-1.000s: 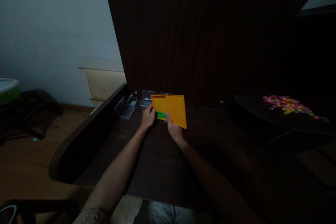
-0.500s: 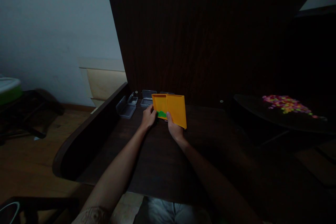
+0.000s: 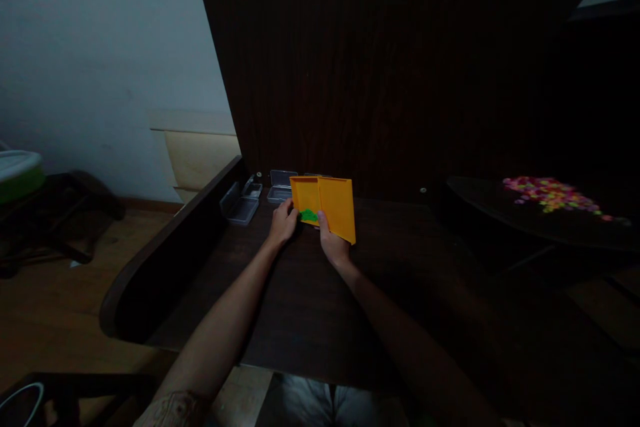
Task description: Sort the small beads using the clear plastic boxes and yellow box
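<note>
An orange plastic tray (image 3: 330, 203) is tilted up above the dark wooden desk (image 3: 310, 307), with a small heap of green bits (image 3: 309, 215) gathered in its lower left corner. My right hand (image 3: 333, 247) grips the tray's near edge, thumb on top. My left hand (image 3: 283, 223) is curled against the tray's left corner, right beside the green bits; whether it holds anything is hard to see in the dim light.
Clear plastic boxes, open (image 3: 241, 203) and shut (image 3: 280, 187), lie at the back left of the desk. A pile of mixed coloured bits (image 3: 553, 192) sits on a dark side surface at right. A dark panel rises behind the desk.
The tray has tipped up a little more. Both hands stay where they were.
</note>
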The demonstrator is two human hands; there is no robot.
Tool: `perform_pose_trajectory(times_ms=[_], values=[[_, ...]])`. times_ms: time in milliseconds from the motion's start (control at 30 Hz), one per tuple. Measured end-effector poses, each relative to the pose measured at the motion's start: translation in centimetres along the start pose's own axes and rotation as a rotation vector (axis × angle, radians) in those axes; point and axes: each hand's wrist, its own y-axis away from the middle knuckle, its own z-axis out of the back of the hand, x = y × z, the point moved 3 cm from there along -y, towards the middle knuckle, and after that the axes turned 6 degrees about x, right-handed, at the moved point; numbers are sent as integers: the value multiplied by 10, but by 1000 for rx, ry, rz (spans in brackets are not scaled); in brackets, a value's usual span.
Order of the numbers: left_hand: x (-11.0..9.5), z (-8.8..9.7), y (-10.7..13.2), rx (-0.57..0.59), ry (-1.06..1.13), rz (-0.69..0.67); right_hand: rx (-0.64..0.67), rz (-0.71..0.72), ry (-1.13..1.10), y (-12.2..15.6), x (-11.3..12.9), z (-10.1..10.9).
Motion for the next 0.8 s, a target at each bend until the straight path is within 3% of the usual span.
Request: perform_pose_trajectory(times_ms=[267,800], values=[[-1,-1,1,12,-5,-15,28,-78,-69,1,2,1],[1,-1,2,18,-34,-26,28,-53,-67,2,2,0]])
